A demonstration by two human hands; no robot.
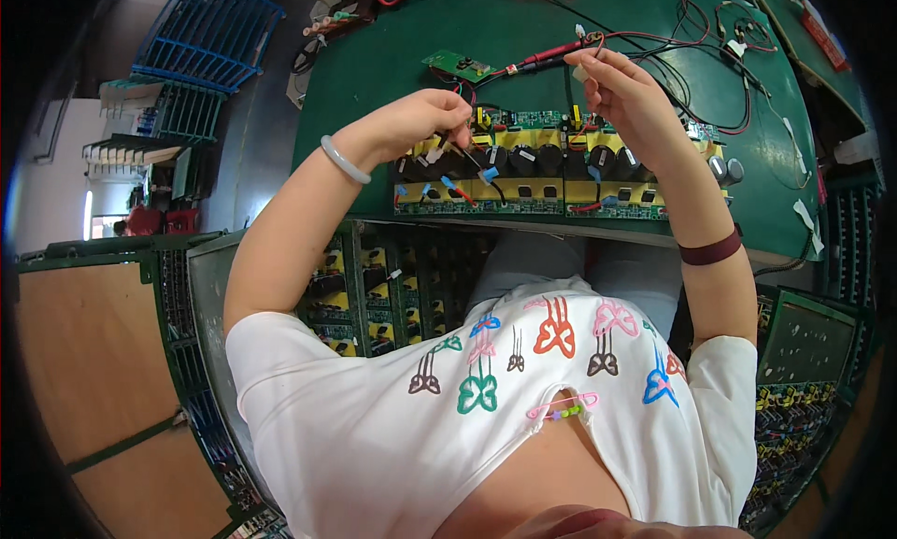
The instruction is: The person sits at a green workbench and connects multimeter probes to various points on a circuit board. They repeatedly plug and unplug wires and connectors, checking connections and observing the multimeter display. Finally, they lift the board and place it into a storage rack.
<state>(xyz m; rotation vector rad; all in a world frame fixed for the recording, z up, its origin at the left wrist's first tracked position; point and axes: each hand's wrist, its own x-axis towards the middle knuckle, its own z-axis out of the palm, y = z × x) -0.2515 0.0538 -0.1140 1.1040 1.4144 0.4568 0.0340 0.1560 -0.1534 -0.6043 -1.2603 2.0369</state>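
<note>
On the green work surface in front of me lies a row of circuit boards [537, 191] with yellow parts, black round capacitors and short wires with blue ends. My left hand [432, 123] is over the left part of the row, thumb and fingers pinched together. What lies between those fingertips is too small to make out; a white connector [434, 153] hangs just below them. Raised over the right part, my right hand [621, 83] has its fingers closed on a small white connector [580, 74]. A small green circuit board [458, 67] lies beyond my left hand, wires running from it.
Red and black test probes [551, 58] lie behind the boards, their cables [696, 63] looping to the right. Below the table's front edge, racks [374, 296] hold more boards. Blue racks [207, 35] stand at the far left, and a wooden-panelled cart [103, 333] nearer.
</note>
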